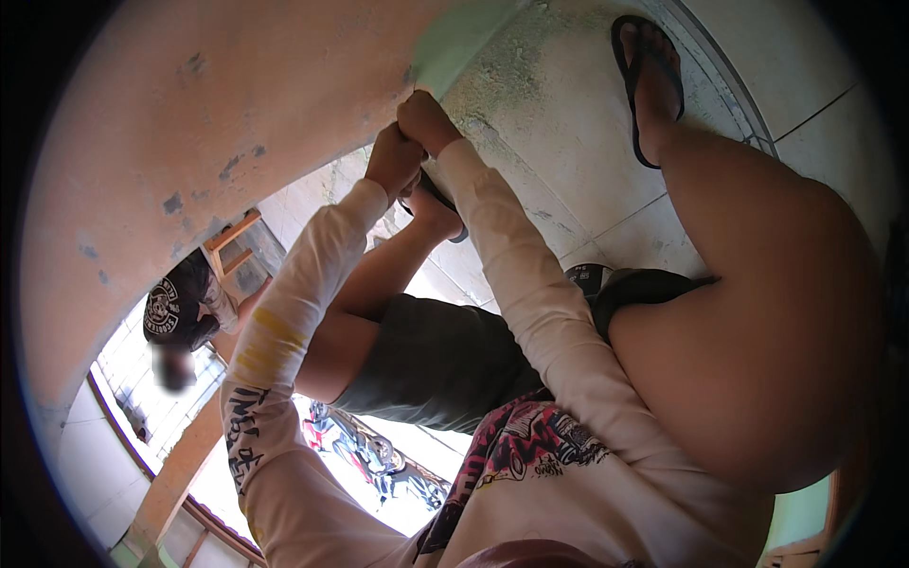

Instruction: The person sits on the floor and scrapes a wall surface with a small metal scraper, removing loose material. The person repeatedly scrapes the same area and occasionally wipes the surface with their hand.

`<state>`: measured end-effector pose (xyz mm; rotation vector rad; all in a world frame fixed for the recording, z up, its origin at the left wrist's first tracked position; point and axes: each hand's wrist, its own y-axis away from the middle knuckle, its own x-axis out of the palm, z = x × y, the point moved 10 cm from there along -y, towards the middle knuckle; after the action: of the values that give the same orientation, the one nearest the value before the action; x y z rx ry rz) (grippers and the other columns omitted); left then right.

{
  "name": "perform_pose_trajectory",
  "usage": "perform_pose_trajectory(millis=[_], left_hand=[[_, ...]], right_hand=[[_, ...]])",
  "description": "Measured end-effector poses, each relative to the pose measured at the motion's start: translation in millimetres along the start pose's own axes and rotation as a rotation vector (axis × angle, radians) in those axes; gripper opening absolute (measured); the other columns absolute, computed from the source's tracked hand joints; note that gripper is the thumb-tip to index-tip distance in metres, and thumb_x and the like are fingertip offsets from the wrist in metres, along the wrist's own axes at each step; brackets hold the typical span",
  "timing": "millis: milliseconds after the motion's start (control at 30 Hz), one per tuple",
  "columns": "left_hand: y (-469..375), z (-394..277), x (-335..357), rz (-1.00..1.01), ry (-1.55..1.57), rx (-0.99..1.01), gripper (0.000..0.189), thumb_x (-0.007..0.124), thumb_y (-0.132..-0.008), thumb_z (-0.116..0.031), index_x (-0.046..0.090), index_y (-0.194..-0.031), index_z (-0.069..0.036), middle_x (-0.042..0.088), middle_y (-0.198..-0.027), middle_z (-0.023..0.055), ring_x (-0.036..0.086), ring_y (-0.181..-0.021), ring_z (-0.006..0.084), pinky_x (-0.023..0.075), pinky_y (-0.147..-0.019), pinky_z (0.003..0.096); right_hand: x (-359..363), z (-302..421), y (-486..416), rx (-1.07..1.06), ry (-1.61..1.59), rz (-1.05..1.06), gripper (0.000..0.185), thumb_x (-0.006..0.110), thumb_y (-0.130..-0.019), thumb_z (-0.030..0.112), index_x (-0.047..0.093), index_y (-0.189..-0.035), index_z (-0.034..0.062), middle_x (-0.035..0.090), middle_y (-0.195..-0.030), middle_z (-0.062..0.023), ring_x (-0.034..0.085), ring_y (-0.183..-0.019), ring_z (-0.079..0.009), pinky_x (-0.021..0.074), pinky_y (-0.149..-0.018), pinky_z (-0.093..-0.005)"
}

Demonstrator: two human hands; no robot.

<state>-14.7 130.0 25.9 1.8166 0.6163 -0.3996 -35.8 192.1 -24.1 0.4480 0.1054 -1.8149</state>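
Observation:
My right hand (429,122) is curled into a fist against the edge of the peach-painted wall (234,92), where a green-painted strip (458,42) meets the floor. Just below it, my left hand (395,160) is also closed, its knuckles touching the right hand. A thin dark line shows above the right fist, and a small dark bit sits between the two hands. Whatever they may grip is hidden by the fingers. Both arms reach forward in long white sleeves with printed lettering and yellow marks on the left one.
Stained floor tiles (547,156) lie under my bent legs and my feet in black flip-flops (643,92). A wooden stool (234,241) stands at the left, beside another person in a dark printed shirt (174,305). Parked motorcycles (376,454) show beyond an opening. Paint is flaking off the wall.

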Motion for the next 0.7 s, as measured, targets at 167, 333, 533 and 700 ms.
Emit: perform_pose_trajectory(millis=[167,333,533,700], left_hand=[[-10.0,-47.4,44.7,0.044,-0.042,0.111,0.013,0.045,-0.079,-0.001,0.053,-0.085,0.007,0.050,-0.052,0.0110,0.046,-0.034,0.0172,0.0289,-0.029,0.0329],[16.9,-29.7,23.0,-0.018,0.102,0.106,0.013,0.045,-0.079,0.000,0.053,-0.086,0.008,0.051,-0.054,0.0091,0.043,-0.032,0.0148,0.0274,-0.028,0.0304],[20.0,-36.4,26.1,0.054,0.125,0.067,0.011,0.044,-0.080,0.000,0.051,-0.086,0.006,0.050,-0.054,0.0082,0.042,-0.032,0.0139,0.0267,-0.028,0.0296],[14.5,-38.5,24.9,0.107,0.047,0.052,0.009,0.042,-0.081,-0.001,0.049,-0.083,0.004,0.048,-0.053,0.0069,0.040,-0.033,0.0133,0.0218,-0.029,0.0308]], right_hand=[[-12.7,-84.7,-15.7,0.135,-0.088,-0.358,0.020,0.055,-0.074,0.011,0.068,-0.077,-0.0036,0.062,-0.091,-0.0279,0.064,-0.083,-0.0353,0.0520,-0.077,-0.0408],[-36.9,-24.8,24.0,0.206,-0.304,-0.357,0.024,0.052,-0.078,0.011,0.064,-0.086,-0.0092,0.061,-0.087,-0.0289,0.062,-0.090,-0.0416,0.0509,-0.079,-0.0441],[-49.7,-5.2,25.0,0.008,0.003,-0.283,0.021,0.055,-0.075,0.010,0.067,-0.081,-0.0065,0.062,-0.090,-0.0276,0.064,-0.086,-0.0380,0.0525,-0.076,-0.0413],[-36.7,-10.3,9.4,-0.020,0.194,-0.268,0.021,0.059,-0.072,0.012,0.068,-0.081,-0.0043,0.064,-0.081,-0.0234,0.064,-0.082,-0.0349,0.0536,-0.070,-0.0387]])
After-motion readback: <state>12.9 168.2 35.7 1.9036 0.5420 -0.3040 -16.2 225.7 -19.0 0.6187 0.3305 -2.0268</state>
